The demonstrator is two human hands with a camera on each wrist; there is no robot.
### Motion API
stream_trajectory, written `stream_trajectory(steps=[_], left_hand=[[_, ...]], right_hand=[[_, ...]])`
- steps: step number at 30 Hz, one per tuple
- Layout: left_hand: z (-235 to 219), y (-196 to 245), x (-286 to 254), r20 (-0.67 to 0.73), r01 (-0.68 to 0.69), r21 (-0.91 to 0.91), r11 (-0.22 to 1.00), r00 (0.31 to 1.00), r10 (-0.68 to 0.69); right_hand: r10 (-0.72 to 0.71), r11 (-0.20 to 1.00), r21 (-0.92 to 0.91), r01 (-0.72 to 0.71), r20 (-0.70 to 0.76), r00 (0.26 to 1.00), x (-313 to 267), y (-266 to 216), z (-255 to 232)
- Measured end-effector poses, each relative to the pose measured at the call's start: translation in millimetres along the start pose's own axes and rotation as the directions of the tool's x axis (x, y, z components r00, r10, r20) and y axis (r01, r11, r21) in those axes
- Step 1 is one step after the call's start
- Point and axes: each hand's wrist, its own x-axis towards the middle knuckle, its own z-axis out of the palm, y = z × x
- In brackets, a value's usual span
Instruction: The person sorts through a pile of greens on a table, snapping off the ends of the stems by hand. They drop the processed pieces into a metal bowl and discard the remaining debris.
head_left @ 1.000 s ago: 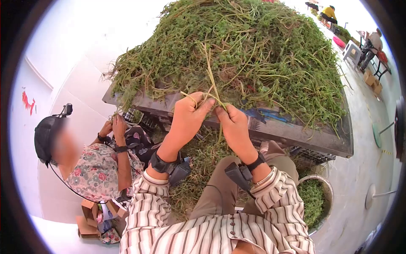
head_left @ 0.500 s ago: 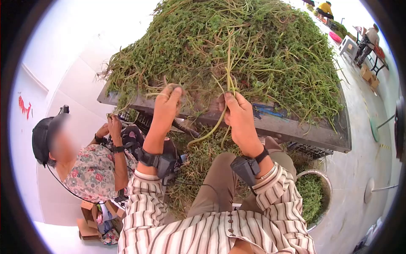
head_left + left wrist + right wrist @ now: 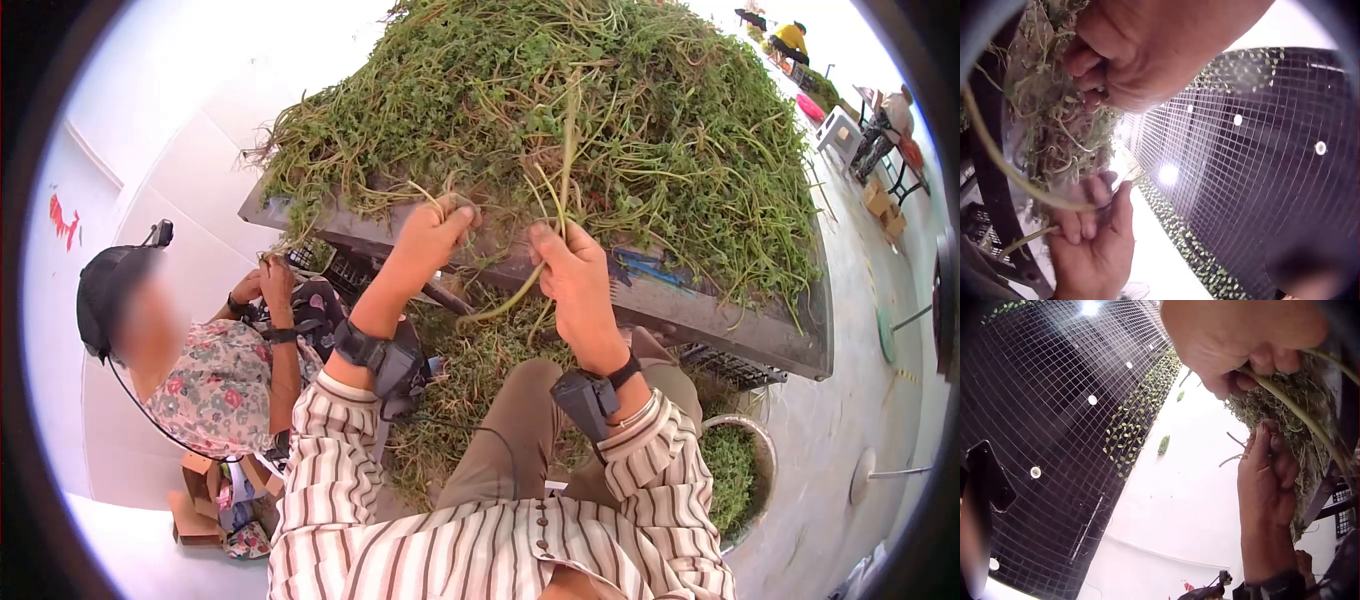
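Observation:
My right hand (image 3: 578, 285) grips a few long green plant stems (image 3: 511, 302) at the front of the table. Their upper ends rise over the heap, and a thicker end curves down to the left. In the right wrist view the stem (image 3: 1300, 412) runs out from beneath the curled fingers. My left hand (image 3: 432, 240), a short way left, has thumb and fingers pinched together. Thin stem bits (image 3: 1230, 460) stick out beside its fingers in the right wrist view. Behind both hands is a big heap of leafy greens (image 3: 660, 130).
The heap lies on a dark table (image 3: 720, 330). A round tub (image 3: 765, 450) of greens stands at my right. Plant scraps (image 3: 450, 400) cover the floor below. Another person (image 3: 215, 390) sits at my left, near cardboard boxes (image 3: 195, 510). A black crate (image 3: 735, 365) sits under the table.
My hands were together at the crossed stems and have parted. The left hand moved left; the right hand kept the long stems and moved a little to the right.

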Motion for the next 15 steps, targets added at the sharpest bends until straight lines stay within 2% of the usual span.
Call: stream_trajectory(steps=[1, 2, 3, 4, 6, 11, 13, 15], left_hand=[[3, -1, 0, 0.002, -0.001, -0.001, 1.000, 1.000, 0.001], [8, -3, -1, -0.022, -0.156, 0.199, 0.968, 0.986, 0.163], [13, -5, -1, -0.012, -0.293, 0.390, 0.873, 0.946, 0.323], [17, -4, -3, -0.010, -0.295, 0.390, 0.872, 0.946, 0.324], [25, 0, -6, 0.019, -0.375, 0.522, 0.766, 0.903, 0.430], [35, 4, -10, 0.041, -0.330, 0.675, 0.660, 0.910, 0.413], [40, 2, -15, 0.073, -0.332, 0.704, 0.627, 0.913, 0.401], [46, -1, -20, 0.215, -0.395, 0.715, 0.576, 0.909, 0.356]], right_hand=[[-0.015, 0.999, -0.049, 0.015, 0.006, 1.000, 1, 1, 1], [-0.015, 0.999, -0.049, 0.015, 0.005, 1.000, 0, 1, 3], [-0.001, 1.000, -0.026, 0.001, 0.018, 1.000, -1, 2, 6], [0.013, 1.000, -0.001, -0.013, 0.033, 0.999, -2, 2, 8], [0.001, 1.000, -0.006, -0.001, 0.046, 0.999, -1, 2, 11], [-0.003, 0.999, -0.050, 0.007, 0.066, 0.998, 0, 4, 9], [-0.088, 0.996, -0.025, 0.091, 0.106, 0.990, -1, 7, 10], [-0.091, 0.991, -0.086, 0.100, 0.104, 0.990, 3, 13, 6]])
